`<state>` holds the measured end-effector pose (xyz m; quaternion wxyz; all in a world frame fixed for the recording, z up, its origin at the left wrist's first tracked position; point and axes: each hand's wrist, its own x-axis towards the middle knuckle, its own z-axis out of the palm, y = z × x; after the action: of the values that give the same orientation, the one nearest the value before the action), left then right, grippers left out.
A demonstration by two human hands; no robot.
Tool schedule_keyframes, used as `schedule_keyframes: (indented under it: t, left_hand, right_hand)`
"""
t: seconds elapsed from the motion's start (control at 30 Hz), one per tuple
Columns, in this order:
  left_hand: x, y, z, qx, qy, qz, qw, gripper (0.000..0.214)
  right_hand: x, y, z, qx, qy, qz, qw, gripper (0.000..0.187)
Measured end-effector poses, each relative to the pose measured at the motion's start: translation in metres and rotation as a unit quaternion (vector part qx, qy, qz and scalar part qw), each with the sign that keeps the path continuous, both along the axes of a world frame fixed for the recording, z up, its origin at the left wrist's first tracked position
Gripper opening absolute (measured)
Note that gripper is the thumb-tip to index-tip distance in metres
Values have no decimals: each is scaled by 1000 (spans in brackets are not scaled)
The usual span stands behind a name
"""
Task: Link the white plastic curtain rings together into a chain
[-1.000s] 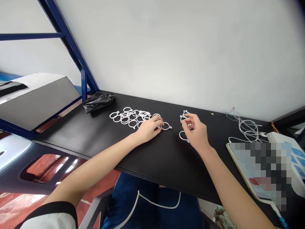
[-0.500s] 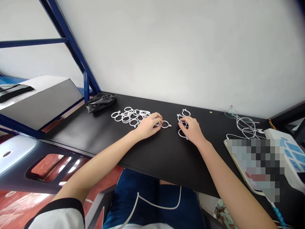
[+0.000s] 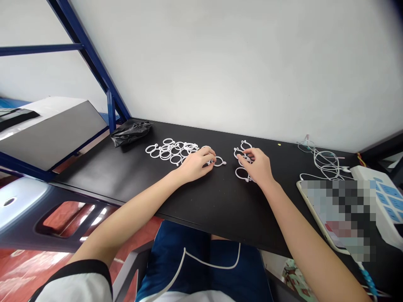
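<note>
left hand (image 3: 197, 164) is curling over ring pile (image 3: 170, 147) nearer surface (image 3: 201, 201) back edge, seemingly steadying it | right hand (image 3: 258, 165) is bending narrow-fingered over smaller ring group (image 3: 241, 163), seemingly spaced apart against tangling | cannot tell whether either is gripping

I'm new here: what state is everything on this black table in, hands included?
Larger ring group, loose and overlapping.
Smaller ring group, loose, partly hidden.
Left hand, curled at the larger group's right side.
Right hand, bent over the smaller group, grip unclear.
Black plastic bag, crumpled.
White cable, loosely coiled.
Device, lying flat, screen pixelated.
</note>
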<state>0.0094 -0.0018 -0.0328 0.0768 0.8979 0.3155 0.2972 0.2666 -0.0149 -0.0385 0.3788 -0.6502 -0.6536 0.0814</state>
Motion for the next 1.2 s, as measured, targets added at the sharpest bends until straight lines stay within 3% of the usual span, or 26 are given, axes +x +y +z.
schedule_keyframes:
  t: [0.1,0.27,0.57,0.87,0.97,1.07,1.2]
  left_hand:
    - [0,1,-2,13,-7,-5,1000,12]
    - [0,0,-2,22,-12,-8,1000,13]
    - [1,-1,0,24,-10,-11,1000,14]
    - [1,-2,0,21,-3,-13,1000,14]
    - [1,-1,0,21,2,-13,1000,14]
    - [2,-2,0,25,2,-14,1000,15]
    - [4,-7,6,31,-17,-4,999,21]
  right_hand:
    - [9,7,1,19,16,-16,1000,38]
    - [21,14,-4,-64,-24,17,998,44]
    - [42,17,-7,-39,-30,-69,996,26]
    - [48,9,-3,-75,-76,-87,991,7]
    - [49,7,0,-81,-85,-115,986,11]
    - [37,4,6,-18,-44,-121,992,12]
    - [0,-7,12,106,42,9,994,8]
